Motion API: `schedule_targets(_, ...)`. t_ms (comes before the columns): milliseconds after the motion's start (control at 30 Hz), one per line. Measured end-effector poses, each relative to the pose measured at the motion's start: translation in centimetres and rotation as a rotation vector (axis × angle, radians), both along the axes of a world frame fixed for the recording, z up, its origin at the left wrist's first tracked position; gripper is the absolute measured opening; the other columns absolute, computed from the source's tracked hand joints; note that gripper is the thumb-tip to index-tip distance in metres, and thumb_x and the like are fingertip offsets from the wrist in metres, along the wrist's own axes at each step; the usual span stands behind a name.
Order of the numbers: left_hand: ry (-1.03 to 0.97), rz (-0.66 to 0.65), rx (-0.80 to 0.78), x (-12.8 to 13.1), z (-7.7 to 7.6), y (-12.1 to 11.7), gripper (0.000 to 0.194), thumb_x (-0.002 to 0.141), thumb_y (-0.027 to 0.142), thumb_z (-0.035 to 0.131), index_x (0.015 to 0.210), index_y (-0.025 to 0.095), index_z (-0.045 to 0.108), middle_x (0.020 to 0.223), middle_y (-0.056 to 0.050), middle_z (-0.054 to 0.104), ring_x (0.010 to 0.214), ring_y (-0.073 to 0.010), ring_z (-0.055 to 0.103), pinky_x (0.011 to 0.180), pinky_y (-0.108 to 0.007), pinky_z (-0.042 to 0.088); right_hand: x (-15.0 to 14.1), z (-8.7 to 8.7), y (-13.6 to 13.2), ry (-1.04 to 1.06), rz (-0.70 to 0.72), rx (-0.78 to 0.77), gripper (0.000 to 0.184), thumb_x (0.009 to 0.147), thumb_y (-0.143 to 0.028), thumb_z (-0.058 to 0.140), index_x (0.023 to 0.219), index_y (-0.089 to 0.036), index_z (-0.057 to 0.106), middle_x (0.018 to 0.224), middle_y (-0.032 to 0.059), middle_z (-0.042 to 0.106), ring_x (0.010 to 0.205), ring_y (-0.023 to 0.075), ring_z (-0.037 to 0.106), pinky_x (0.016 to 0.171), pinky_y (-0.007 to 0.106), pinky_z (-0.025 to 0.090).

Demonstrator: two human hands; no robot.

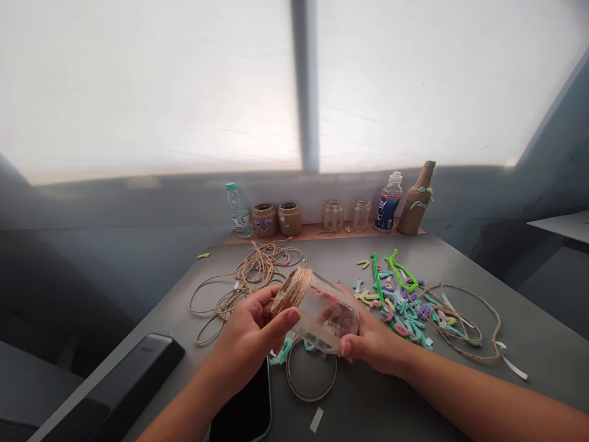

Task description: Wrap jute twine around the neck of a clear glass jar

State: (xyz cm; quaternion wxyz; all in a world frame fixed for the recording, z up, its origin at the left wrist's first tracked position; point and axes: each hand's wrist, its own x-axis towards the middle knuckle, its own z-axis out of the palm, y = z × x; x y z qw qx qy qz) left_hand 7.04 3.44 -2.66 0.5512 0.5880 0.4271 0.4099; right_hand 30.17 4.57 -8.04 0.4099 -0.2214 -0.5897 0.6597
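Note:
A clear glass jar (329,310) lies tilted between my two hands above the table, its mouth end toward the left. Brown twine (297,287) is wound round that end. My left hand (257,325) grips the wrapped part, thumb in front and fingers partly hidden behind. Around the jar's base at the right curls my right hand (368,337), its thumb on the near side. Below the jar hangs or lies a loop of twine (310,399); whether it joins the wrapping I cannot tell. Left of the jar is a loose heap of twine (257,270).
Bent pipe-cleaner pieces (409,313) and a twine loop (497,325) lie at right. A black phone (243,405) and a dark box-like object (124,380) are at left. Twine-covered jars (289,220), glass jars (334,216), a water bottle (239,215) and a wrapped bottle (416,209) line the back.

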Motion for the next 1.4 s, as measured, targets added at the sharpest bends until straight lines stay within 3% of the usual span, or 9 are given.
schedule_targets(267,-0.015,-0.054,-0.011,0.0,-0.1,0.1,0.055,0.080,0.056,0.077,0.115,0.015,0.067,0.055,0.006,0.054,0.049,-0.0093,0.044,0.047,-0.018,0.037,0.0,-1.2,0.6,0.081,0.043,-0.078,0.077,0.078,-0.081,0.061,0.121,-0.017,0.058,0.083,0.0041,0.063,0.052,0.0097,0.052,0.040,0.017,0.039)
schedule_targets(433,-0.031,-0.056,-0.005,0.3,0.1,-0.2,0.062,0.078,0.056,0.079,0.120,0.013,0.064,0.053,0.006,0.055,0.048,-0.0097,0.042,0.046,-0.019,0.036,0.0,-0.8,0.7,0.093,0.089,-0.112,0.092,0.082,-0.087,0.046,0.139,-0.015,0.053,0.076,0.0046,0.064,0.048,0.0102,0.051,0.039,0.018,0.040)
schedule_targets(600,-0.027,-0.047,-0.003,0.0,0.1,0.1,0.051,0.080,0.058,0.076,0.106,0.016,0.066,0.055,0.005,0.054,0.049,-0.0098,0.044,0.047,-0.019,0.037,0.0,-0.1,0.5,0.089,0.119,-0.084,0.096,0.072,-0.084,0.065,0.140,-0.017,0.051,0.078,0.0028,0.064,0.049,0.0093,0.052,0.042,0.019,0.043)
schedule_targets(700,-0.015,-0.072,0.017,-0.1,0.1,0.3,0.046,0.081,0.062,0.073,0.091,0.017,0.065,0.056,0.003,0.056,0.049,-0.0096,0.046,0.046,-0.018,0.035,-0.1,0.2,0.5,0.043,0.118,-0.012,0.086,0.069,-0.075,0.077,0.129,-0.015,0.059,0.075,0.0022,0.066,0.049,0.0086,0.052,0.043,0.019,0.044)
schedule_targets(833,0.015,-0.054,0.004,-0.1,-0.2,0.4,0.046,0.085,0.063,0.068,0.082,0.018,0.059,0.054,0.003,0.055,0.049,-0.0095,0.045,0.047,-0.018,0.034,-0.3,0.0,0.7,0.030,0.102,0.012,0.075,0.077,-0.079,0.065,0.109,-0.012,0.066,0.075,0.0054,0.068,0.045,0.0073,0.052,0.041,0.018,0.043)
schedule_targets(1133,0.037,-0.074,0.029,-0.3,-0.5,0.3,0.046,0.090,0.062,0.063,0.076,0.020,0.052,0.054,0.005,0.055,0.049,-0.0084,0.044,0.049,-0.018,0.031,-0.3,-0.5,0.7,0.010,0.095,0.017,0.082,0.078,-0.082,0.060,0.121,-0.012,0.062,0.080,0.0089,0.071,0.047,0.0085,0.056,0.042,0.018,0.045)
schedule_targets(1400,0.060,-0.072,0.035,-0.3,-0.7,0.5,0.047,0.090,0.064,0.061,0.078,0.020,0.051,0.054,0.005,0.055,0.051,-0.0092,0.046,0.050,-0.019,0.033,-0.4,0.0,0.5,-0.003,0.085,0.016,0.080,0.077,-0.083,0.059,0.114,-0.012,0.063,0.080,0.0082,0.070,0.047,0.0081,0.056,0.043,0.017,0.046)
